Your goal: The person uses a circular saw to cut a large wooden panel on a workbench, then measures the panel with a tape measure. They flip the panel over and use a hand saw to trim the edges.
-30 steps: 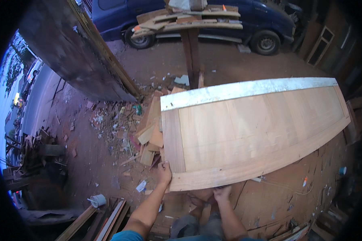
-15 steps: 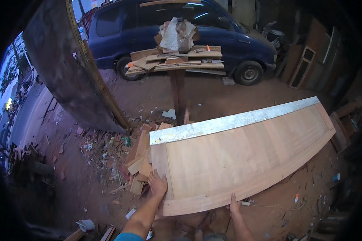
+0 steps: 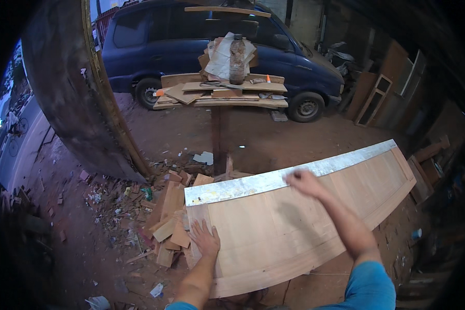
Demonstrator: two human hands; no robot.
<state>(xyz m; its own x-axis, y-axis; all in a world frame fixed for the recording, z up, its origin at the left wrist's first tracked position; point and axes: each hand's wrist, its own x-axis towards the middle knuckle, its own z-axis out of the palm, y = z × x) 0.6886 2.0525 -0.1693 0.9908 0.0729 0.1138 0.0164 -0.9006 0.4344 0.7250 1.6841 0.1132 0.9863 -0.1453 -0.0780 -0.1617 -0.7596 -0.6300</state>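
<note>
A large pale wooden panel [image 3: 263,227], framed like a cabinet door, lies slanted in front of me. A white, paint-stained strip [image 3: 232,187] runs along its far edge. My left hand [image 3: 205,238] rests flat on the panel's left end, fingers spread. My right hand [image 3: 302,182] is above the panel near the white strip, with its shadow on the wood below. Motion smears its fingers, so I cannot make out whether anything is in them.
Scrap wood pieces [image 3: 173,230] lie in a heap left of the panel. Beyond it, a post-mounted shelf [image 3: 243,88] carries boards, sandpaper-like sheets and a plastic bottle [image 3: 236,59]. A blue van [image 3: 191,57] is parked behind. A large dark board [image 3: 77,98] leans at left.
My right hand has left the panel's near edge and swung forward over it. My left hand has shifted from gripping the left edge to lying flat. The view has moved slightly.
</note>
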